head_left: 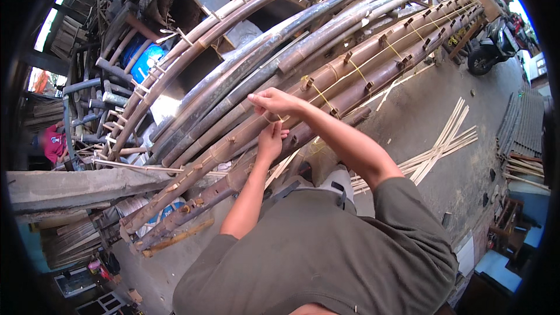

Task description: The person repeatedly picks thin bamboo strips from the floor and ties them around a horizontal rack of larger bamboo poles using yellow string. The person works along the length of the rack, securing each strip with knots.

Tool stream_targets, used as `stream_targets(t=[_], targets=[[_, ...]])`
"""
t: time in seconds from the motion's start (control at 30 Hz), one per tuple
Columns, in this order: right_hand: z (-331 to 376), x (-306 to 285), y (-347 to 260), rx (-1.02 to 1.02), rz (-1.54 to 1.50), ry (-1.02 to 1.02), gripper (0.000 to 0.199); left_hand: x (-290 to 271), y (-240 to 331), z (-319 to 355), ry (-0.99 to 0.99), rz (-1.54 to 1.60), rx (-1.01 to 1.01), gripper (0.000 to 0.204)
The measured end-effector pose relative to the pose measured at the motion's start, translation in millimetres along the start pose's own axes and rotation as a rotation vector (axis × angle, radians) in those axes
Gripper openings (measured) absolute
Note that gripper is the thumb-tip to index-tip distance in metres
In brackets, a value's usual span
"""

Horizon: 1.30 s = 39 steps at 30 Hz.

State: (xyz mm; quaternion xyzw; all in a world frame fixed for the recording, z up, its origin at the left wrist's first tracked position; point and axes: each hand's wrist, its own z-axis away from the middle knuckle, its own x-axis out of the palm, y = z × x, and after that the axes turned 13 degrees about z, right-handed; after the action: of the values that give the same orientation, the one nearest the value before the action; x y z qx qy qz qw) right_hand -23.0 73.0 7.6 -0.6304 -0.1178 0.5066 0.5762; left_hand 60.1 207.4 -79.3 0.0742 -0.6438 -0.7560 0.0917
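Two long brown bamboo poles (335, 76) lie side by side in front of me, with short pegs standing in holes along them. A thin yellow cord (361, 74) runs along the poles and loops across them in several places toward the far right end. Over the poles, my right hand (274, 103) is closed, with its fingers bent toward the left. Just below it, my left hand (270, 140) is closed in a pinch, fingertips up. A short bit of yellow cord shows between the two hands; the fingers hide most of it.
Behind lie more long bamboo poles (274, 41) and a curved ladder-like frame (192, 46). Pale split strips (446, 140) are crossed on the concrete floor at right. A motorcycle (487, 52) stands far right. A low concrete ledge (64, 189) is at left, near a person in red (53, 143).
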Motion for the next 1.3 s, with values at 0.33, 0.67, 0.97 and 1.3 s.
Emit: stream_targets(t=[0.33, 0.67, 0.97, 1.3], targets=[[146, 103, 41, -0.099, 0.028, 0.043, 0.050, -2, 2, -16, 0.100, -0.072, 0.299, 0.025], [265, 15, 110, 0.267, -0.281, 0.232, 0.038, -16, 15, -164, 0.033, -1.040, 0.078, 0.036], [432, 11, 285, 0.684, -0.136, 0.307, 0.060, 165, 153, -160, -0.338, -1.021, 0.345, 0.039], [585, -22, 704, 1.017, -0.680, 0.967, 0.038, 621, -76, -55, -1.191, -0.838, 0.204, 0.029]])
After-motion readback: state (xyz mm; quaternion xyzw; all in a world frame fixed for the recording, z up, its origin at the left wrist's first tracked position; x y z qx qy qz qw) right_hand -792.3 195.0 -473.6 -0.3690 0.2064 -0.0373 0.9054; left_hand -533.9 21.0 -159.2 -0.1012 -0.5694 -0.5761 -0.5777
